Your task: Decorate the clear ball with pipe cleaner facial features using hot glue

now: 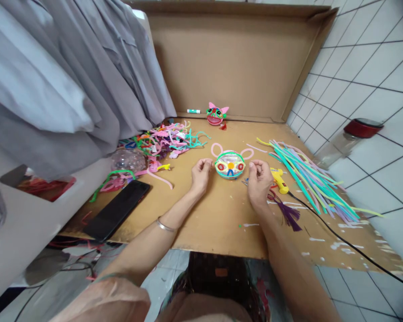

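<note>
While two hands [200, 176] flank one ornament [230, 166], one phone [119, 211] lies leftward.

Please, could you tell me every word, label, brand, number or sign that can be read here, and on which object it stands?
No text can be read.
Green-and-white marker: any lettering is too small.
Yellow glue gun: any label is too small.
Brown patch on the dark bag: too blurred.
Round face decoration: no lettering visible.

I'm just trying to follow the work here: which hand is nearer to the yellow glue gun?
The right. The right hand is close beside the yellow glue gun, just to its left; the left hand is farther off, on the other side of the colourful round face.
</note>
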{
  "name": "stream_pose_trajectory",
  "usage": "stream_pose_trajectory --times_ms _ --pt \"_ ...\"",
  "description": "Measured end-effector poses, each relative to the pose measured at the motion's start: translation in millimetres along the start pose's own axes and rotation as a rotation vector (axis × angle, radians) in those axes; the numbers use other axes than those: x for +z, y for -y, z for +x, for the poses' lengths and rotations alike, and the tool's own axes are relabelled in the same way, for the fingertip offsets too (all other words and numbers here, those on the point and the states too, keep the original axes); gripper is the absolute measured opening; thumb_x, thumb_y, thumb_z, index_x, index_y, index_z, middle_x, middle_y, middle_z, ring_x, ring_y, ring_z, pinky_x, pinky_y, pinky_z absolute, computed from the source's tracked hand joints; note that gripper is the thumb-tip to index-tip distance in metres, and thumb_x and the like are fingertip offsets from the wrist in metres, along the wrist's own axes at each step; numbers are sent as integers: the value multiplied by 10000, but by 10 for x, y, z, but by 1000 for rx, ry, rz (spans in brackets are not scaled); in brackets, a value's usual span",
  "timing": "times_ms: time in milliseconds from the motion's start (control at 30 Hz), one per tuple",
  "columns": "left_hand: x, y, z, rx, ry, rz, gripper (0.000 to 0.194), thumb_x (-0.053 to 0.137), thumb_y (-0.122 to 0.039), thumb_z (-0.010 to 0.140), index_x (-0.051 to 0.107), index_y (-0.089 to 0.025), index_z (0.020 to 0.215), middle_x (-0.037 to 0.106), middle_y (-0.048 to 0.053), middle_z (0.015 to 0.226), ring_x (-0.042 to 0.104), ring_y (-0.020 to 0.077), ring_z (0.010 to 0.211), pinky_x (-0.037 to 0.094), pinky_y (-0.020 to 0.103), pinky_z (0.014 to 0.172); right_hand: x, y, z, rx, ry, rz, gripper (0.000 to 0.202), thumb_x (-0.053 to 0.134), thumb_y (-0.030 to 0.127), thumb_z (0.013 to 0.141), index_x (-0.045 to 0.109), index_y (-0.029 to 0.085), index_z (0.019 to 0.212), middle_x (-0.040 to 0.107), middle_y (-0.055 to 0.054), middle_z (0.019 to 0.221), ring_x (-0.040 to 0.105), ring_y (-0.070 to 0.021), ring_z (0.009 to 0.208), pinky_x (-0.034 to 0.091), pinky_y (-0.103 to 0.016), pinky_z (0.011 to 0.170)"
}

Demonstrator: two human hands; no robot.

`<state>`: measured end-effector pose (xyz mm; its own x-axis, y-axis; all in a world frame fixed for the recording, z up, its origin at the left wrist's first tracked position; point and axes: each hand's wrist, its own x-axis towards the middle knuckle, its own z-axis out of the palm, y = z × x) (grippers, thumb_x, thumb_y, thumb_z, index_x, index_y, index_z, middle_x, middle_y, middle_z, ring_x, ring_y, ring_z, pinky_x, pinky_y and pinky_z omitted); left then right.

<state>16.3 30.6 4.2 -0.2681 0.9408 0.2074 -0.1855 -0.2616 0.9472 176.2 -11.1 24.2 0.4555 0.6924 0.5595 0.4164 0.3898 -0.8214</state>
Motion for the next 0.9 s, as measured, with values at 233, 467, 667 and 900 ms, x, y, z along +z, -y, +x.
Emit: stream_pose_trajectory --times_ms 233,467,667,900 --pt "-10 28 19 -17 -11 5 185 602 -307 772 561 -169 654 526 -28 607 397 86 547 350 220 570 -7 91 -39 -70 34 -149 290 476 426 891 419 221 694 375 78 564 329 -96 511 290 -237 537" --pt "-39 41 36 -24 -3 -13 180 600 -309 765 554 -168 662 515 -28 617 387 80 541 348 213 566 -8 116 -52 -87 -43 -149 110 479 319 881 453 213 894 399 72 614 406 -129 545 331 -264 579" --pt "-62 118 165 -6 -72 99 106 566 -272 768 556 -173 731 550 -15 669 435 93 566 392 216 595 3 61 -43 -104 -75 -171 200 391 233 861 490 194 1031 548 -22 769 540 -193 711 407 -323 691" --pt "-389 -121 802 162 -250 500 157 602 -192 729 592 -182 885 606 64 949 558 197 897 428 316 874 9 -22 -33 -102 -4 -169 217 461 283 852 559 191 1023 634 -46 815 580 -191 714 454 -328 712"
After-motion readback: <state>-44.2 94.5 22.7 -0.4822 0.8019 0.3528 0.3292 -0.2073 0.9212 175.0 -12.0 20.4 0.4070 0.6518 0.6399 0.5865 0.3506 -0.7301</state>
